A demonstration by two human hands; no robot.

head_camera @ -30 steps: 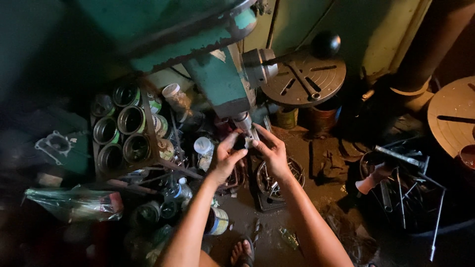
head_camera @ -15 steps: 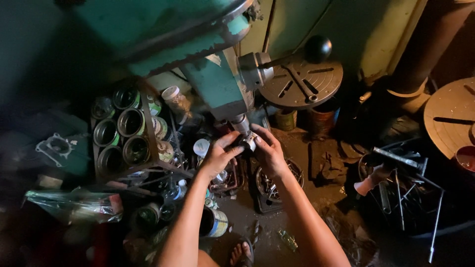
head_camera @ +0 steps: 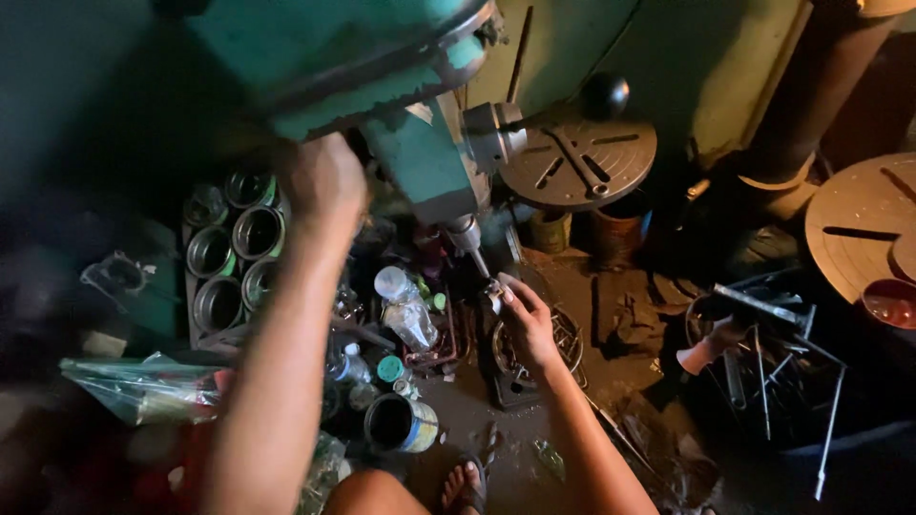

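The left hand is raised high toward eleven o'clock, up against the underside of the green drill press head, blurred, its back turned to the camera, so whether its grip is clenched or released cannot be told. The right hand is seen just below the chuck, at about five o'clock from it, and a small pale metal piece is pinched between its fingertips, the grip closed on that piece beside the thin drill bit that points down from the chuck. The piece is held in the air above the dirty floor, near the spindle but apart from it as far as can be told. At nine o'clock from the right hand a rack of open tins is seen, with clear plastic bottles between rack and hand. At six o'clock an open paint can lies on the floor, and a sandalled foot is caught at the bottom edge. At one o'clock the round slotted drill table is shown with a black ball handle above it. At three o'clock a dark tub of metal rods and tools is seen, well apart from both hands
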